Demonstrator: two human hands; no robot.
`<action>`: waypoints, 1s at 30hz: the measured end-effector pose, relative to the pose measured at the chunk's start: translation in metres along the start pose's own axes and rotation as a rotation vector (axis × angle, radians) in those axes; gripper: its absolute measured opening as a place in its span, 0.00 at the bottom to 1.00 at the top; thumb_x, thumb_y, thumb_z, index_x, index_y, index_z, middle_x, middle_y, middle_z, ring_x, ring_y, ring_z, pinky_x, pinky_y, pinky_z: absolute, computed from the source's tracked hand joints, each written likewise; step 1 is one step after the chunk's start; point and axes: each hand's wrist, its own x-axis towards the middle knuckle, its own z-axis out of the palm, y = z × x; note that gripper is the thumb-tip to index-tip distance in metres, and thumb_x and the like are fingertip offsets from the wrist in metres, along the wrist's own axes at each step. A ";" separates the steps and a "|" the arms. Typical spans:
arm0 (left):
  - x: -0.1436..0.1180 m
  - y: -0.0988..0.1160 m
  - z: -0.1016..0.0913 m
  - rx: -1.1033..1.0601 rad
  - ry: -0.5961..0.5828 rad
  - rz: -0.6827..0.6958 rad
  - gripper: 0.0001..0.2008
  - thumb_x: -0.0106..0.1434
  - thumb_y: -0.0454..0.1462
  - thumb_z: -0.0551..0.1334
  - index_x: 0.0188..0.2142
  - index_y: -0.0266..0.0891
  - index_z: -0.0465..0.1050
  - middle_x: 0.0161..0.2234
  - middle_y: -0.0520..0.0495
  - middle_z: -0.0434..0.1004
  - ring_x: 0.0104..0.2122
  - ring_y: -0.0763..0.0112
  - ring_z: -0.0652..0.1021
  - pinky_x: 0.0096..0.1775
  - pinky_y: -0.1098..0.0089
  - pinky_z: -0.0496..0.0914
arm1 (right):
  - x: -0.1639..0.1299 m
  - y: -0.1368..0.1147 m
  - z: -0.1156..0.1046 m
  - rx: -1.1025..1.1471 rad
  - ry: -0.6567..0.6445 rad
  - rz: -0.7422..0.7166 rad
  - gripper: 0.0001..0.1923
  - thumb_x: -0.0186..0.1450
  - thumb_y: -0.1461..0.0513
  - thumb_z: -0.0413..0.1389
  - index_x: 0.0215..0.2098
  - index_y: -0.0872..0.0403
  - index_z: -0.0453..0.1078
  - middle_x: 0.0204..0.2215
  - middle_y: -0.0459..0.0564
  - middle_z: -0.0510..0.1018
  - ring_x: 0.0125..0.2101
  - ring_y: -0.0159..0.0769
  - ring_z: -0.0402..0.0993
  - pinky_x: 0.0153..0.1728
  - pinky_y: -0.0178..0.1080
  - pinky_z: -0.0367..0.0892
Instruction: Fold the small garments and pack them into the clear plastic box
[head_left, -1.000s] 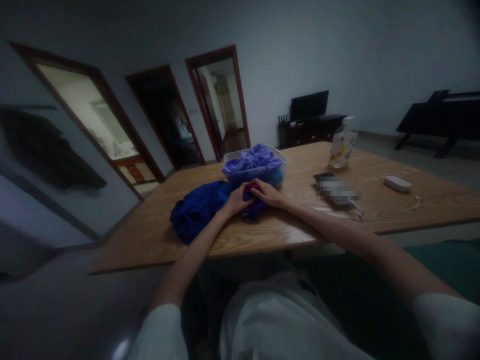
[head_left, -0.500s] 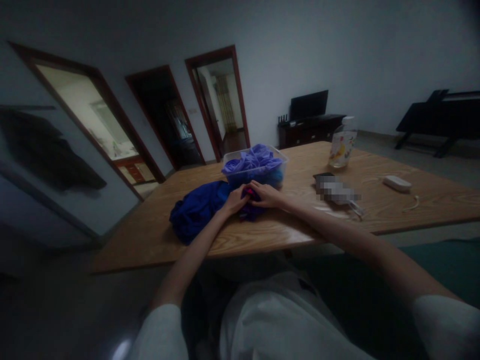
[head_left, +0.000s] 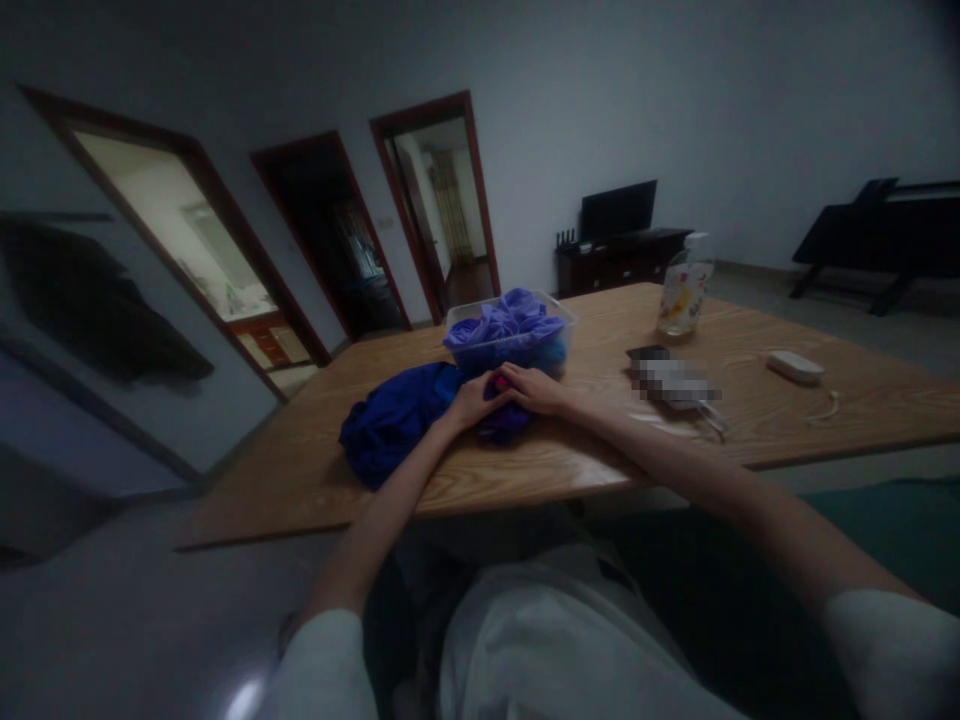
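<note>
Both hands meet over a small bunched purple cloth (head_left: 504,425) with a bright pink-red patch on top. My left hand (head_left: 474,399) is closed on its left side, and my right hand (head_left: 536,388) grips it from the right, fingertips close together. The cloth's exact kind cannot be made out. Just left of my left hand lies a heap of dark blue fabric (head_left: 397,420) on the wooden table. Right behind my hands stands a clear plastic bin (head_left: 570,320) holding lilac cloth (head_left: 517,318) above darker blue pieces.
On the table's (head_left: 585,465) right side stand a clear pump bottle (head_left: 684,290), a partly blurred-out item with a strap (head_left: 671,380), a white oblong case (head_left: 795,367) and a short pale cord (head_left: 825,407). The table's front edge runs close to my body.
My fingers have shifted slightly closer together over the purple cloth, covering more of the pink-red patch. The bin and the blue heap stay put.
</note>
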 end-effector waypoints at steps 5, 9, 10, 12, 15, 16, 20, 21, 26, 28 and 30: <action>-0.001 0.007 -0.001 -0.005 0.008 0.014 0.34 0.66 0.58 0.68 0.62 0.39 0.73 0.55 0.40 0.82 0.51 0.51 0.83 0.54 0.58 0.76 | 0.001 -0.004 -0.002 0.053 0.017 0.036 0.21 0.81 0.51 0.42 0.57 0.54 0.70 0.50 0.57 0.77 0.44 0.45 0.79 0.49 0.45 0.72; -0.001 0.006 0.000 -0.009 0.008 0.026 0.32 0.67 0.57 0.68 0.60 0.40 0.74 0.54 0.40 0.83 0.51 0.51 0.83 0.53 0.58 0.77 | 0.001 -0.006 -0.004 0.027 0.021 0.014 0.23 0.81 0.49 0.40 0.56 0.53 0.69 0.50 0.57 0.77 0.43 0.45 0.79 0.49 0.45 0.73; -0.001 0.004 0.000 -0.001 0.006 0.019 0.31 0.67 0.57 0.67 0.60 0.40 0.74 0.53 0.40 0.83 0.50 0.51 0.84 0.52 0.58 0.77 | 0.001 -0.007 -0.005 0.012 0.016 0.005 0.23 0.81 0.48 0.41 0.56 0.53 0.69 0.50 0.57 0.77 0.43 0.45 0.79 0.48 0.44 0.73; -0.001 -0.001 0.001 0.010 0.001 0.013 0.30 0.68 0.57 0.66 0.60 0.40 0.74 0.52 0.40 0.83 0.49 0.51 0.84 0.51 0.58 0.77 | 0.001 -0.008 -0.006 -0.016 0.011 -0.007 0.23 0.80 0.47 0.44 0.57 0.54 0.68 0.50 0.57 0.77 0.42 0.45 0.79 0.46 0.44 0.72; -0.001 -0.008 0.002 0.014 -0.005 0.016 0.31 0.69 0.58 0.64 0.60 0.40 0.74 0.53 0.39 0.83 0.50 0.50 0.84 0.53 0.58 0.77 | 0.000 -0.010 -0.007 -0.037 0.016 -0.013 0.24 0.78 0.46 0.49 0.58 0.55 0.67 0.50 0.59 0.78 0.42 0.46 0.79 0.44 0.43 0.72; 0.000 -0.009 0.002 0.014 -0.009 0.017 0.31 0.69 0.59 0.63 0.60 0.40 0.73 0.54 0.39 0.83 0.50 0.50 0.84 0.53 0.58 0.76 | 0.000 -0.011 -0.008 -0.036 0.021 -0.015 0.24 0.78 0.46 0.50 0.58 0.55 0.67 0.50 0.59 0.78 0.42 0.46 0.80 0.43 0.43 0.71; 0.001 -0.008 0.001 0.008 -0.027 -0.003 0.33 0.72 0.60 0.58 0.61 0.38 0.73 0.56 0.37 0.81 0.54 0.49 0.82 0.57 0.56 0.75 | 0.000 -0.014 -0.010 -0.021 0.016 -0.024 0.26 0.76 0.44 0.53 0.58 0.55 0.66 0.50 0.58 0.79 0.41 0.44 0.80 0.41 0.41 0.71; 0.001 -0.006 0.001 0.004 -0.028 -0.015 0.32 0.73 0.60 0.57 0.61 0.38 0.73 0.56 0.37 0.81 0.53 0.50 0.82 0.57 0.57 0.74 | 0.000 -0.015 -0.010 -0.024 0.013 -0.021 0.26 0.75 0.43 0.54 0.58 0.55 0.66 0.50 0.58 0.79 0.40 0.44 0.80 0.41 0.41 0.71; 0.001 0.000 -0.001 -0.009 -0.022 -0.035 0.28 0.75 0.58 0.56 0.58 0.39 0.75 0.53 0.39 0.83 0.50 0.53 0.83 0.55 0.59 0.74 | 0.000 -0.017 -0.012 -0.053 0.012 -0.004 0.27 0.73 0.43 0.58 0.56 0.56 0.66 0.49 0.59 0.79 0.39 0.44 0.80 0.39 0.40 0.70; 0.000 0.000 -0.001 -0.016 -0.021 -0.028 0.29 0.75 0.58 0.55 0.59 0.39 0.75 0.54 0.39 0.82 0.51 0.53 0.83 0.56 0.59 0.74 | 0.000 -0.017 -0.011 -0.051 0.014 -0.007 0.27 0.73 0.43 0.59 0.56 0.55 0.66 0.49 0.58 0.79 0.39 0.44 0.80 0.39 0.40 0.70; 0.000 0.000 -0.001 -0.023 -0.024 -0.026 0.30 0.76 0.59 0.54 0.60 0.39 0.75 0.54 0.40 0.82 0.52 0.54 0.82 0.56 0.59 0.73 | 0.000 -0.016 -0.010 -0.051 0.015 -0.012 0.26 0.73 0.43 0.58 0.56 0.55 0.66 0.49 0.58 0.79 0.40 0.44 0.80 0.39 0.40 0.70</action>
